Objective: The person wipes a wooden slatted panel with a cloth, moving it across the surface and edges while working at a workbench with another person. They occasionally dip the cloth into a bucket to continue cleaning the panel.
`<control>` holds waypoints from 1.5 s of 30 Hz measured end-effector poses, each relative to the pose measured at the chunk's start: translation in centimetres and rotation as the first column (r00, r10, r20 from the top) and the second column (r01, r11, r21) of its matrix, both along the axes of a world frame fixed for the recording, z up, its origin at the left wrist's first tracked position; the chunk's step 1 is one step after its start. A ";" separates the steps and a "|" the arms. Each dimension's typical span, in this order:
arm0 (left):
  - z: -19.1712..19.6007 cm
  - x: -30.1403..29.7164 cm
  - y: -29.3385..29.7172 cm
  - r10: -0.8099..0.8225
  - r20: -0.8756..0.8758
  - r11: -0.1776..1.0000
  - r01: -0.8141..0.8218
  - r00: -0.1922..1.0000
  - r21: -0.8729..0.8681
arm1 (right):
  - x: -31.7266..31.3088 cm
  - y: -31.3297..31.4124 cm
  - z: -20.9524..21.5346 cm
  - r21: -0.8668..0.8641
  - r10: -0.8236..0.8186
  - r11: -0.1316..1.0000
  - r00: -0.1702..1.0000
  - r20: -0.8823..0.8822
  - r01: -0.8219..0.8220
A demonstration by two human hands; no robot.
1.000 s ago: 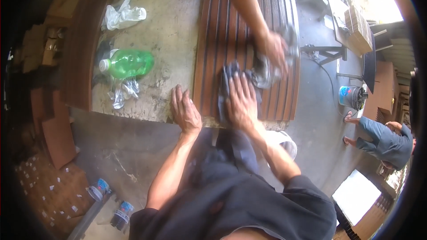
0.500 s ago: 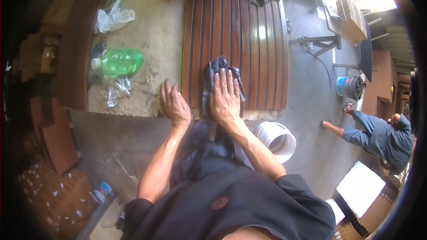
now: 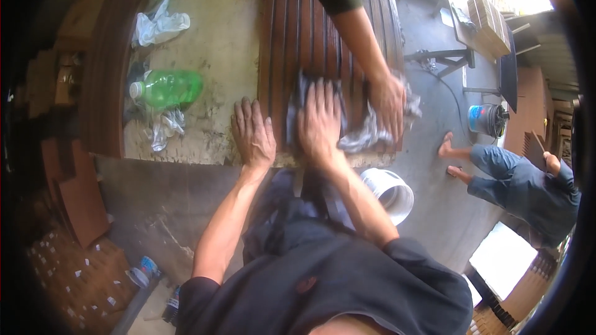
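A brown grooved wood panel [image 3: 279,43] lies on the worn table top. My right hand [image 3: 320,121] presses flat, fingers stretched out, on a dark cloth [image 3: 299,93] near the panel's front end. The cloth is under the palm and is blurred. With its fingers flat and slightly apart, my left hand [image 3: 253,135] rests at the panel's left edge and holds nothing. Just right of my right hand, a co-worker's hand [image 3: 390,105] reaches in from the far side, pressing a crumpled grey cloth [image 3: 361,138] on the panel's right part.
Green bottles [image 3: 171,89] and crumpled white plastic [image 3: 160,25] sit on the table [image 3: 217,56] to the left. A white bucket [image 3: 391,195] stands on the floor by the table's front right. A person [image 3: 515,180] and a dark pail [image 3: 487,120] are farther right.
The co-worker's arm has swept from the panel's far end toward me with the grey cloth. My hands have shifted only slightly. The person at right has moved a foot and now holds a stick-like thing.
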State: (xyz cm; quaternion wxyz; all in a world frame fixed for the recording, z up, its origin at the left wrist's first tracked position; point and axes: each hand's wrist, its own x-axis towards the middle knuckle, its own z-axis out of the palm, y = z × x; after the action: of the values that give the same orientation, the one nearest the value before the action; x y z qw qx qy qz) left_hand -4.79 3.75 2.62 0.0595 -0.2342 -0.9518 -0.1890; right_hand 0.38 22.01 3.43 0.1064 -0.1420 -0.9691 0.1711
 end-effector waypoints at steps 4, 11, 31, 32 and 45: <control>0.5 -0.5 1.1 -0.052 -0.009 0.998 0.052 0.999 0.023 | -13.4 8.3 -1.6 0.158 -0.194 0.961 0.962 -0.193 0.226; 0.0 -0.5 -0.5 0.003 0.004 0.999 -0.003 1.000 0.048 | -3.1 1.2 -1.6 0.063 -0.112 0.992 0.994 -0.015 0.113; -1.4 -0.2 0.2 -0.017 -0.001 1.000 0.017 1.000 0.012 | 5.8 -0.5 0.6 0.007 -0.075 0.997 0.992 0.098 0.075; -1.4 -0.3 0.2 -0.025 -0.012 0.999 0.026 1.000 0.027 | 4.7 0.3 0.4 0.013 -0.078 0.997 0.996 0.045 0.078; -2.4 0.2 0.0 -0.047 -0.073 0.998 0.050 0.996 0.036 | 13.0 8.9 -1.1 0.089 -0.194 0.978 0.980 0.043 0.190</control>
State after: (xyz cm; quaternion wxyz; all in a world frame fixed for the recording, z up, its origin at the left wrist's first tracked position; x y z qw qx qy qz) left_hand -4.54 3.71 0.21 0.0937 -0.2627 -0.9393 -0.2000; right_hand 13.40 30.94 2.37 0.1032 -0.2345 -0.9597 0.1152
